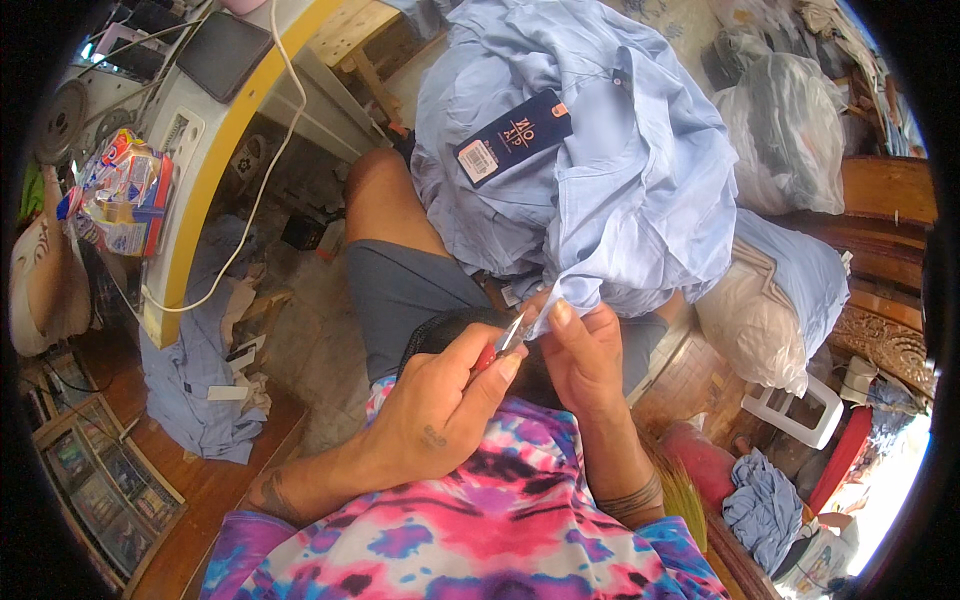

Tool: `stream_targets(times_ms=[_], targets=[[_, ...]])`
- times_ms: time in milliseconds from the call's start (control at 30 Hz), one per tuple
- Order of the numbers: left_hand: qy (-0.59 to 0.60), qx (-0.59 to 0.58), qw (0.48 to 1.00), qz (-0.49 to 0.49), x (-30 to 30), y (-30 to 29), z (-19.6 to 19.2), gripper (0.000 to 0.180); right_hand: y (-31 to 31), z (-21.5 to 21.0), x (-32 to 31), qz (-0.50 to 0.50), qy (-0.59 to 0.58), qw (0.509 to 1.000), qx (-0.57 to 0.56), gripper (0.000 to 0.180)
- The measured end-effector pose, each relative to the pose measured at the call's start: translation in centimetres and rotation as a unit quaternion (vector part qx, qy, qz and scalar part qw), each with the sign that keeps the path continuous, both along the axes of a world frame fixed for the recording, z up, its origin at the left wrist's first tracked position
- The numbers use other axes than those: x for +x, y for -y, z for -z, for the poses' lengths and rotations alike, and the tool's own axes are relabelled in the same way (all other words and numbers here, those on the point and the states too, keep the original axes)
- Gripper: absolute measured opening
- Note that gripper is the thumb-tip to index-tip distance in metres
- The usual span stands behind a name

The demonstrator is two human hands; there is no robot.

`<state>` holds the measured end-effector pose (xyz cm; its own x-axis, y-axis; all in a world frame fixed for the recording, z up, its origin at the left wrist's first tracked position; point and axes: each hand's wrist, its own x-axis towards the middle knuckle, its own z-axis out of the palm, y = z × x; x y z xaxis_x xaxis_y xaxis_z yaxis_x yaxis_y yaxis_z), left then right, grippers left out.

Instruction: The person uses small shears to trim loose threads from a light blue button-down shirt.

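A light blue shirt (650,215) lies bunched across my lap, with a dark blue hang tag (520,135) on it. My left hand (425,405) is closed around small red-handled thread snips (510,335), their metal tips pointing up at the cloth. Between thumb and fingers, my right hand (585,365) pinches a narrow edge of the shirt right beside the blades. Whether the tips touch the fabric cannot be made out.
At the left stands a yellow-edged table (215,150) with a black tablet-like slab (225,55), a colourful packet (125,190) and a hanging white cord (270,165). More blue cloth (195,390) lies below it. Plastic-wrapped bundles (780,130) and a white stool (800,415) sit right.
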<state>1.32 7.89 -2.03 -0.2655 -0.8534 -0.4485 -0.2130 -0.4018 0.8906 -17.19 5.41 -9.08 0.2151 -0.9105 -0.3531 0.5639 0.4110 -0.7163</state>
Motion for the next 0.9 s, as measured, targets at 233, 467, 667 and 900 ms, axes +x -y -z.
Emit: stream_targets(times_ms=[233,467,667,900], targets=[[-0.006,-0.005,1.000,0.003,0.1,0.1,0.1,0.026,0.0,0.1,0.0,0.003,0.003,1.000,0.004,0.019],[0.006,0.023,1.000,-0.005,0.2,0.8,-0.6,0.027,0.0,0.1,0.2,0.004,-0.038,0.999,0.012,0.017],[0.040,-0.015,0.999,-0.008,0.2,1.3,-0.3,0.031,0.0,-0.2,0.5,0.003,-0.097,0.995,0.019,0.016],[0.060,-0.031,0.998,0.008,0.1,1.9,-0.4,0.031,0.1,-0.2,0.4,-0.003,-0.121,0.993,-0.008,0.012]])
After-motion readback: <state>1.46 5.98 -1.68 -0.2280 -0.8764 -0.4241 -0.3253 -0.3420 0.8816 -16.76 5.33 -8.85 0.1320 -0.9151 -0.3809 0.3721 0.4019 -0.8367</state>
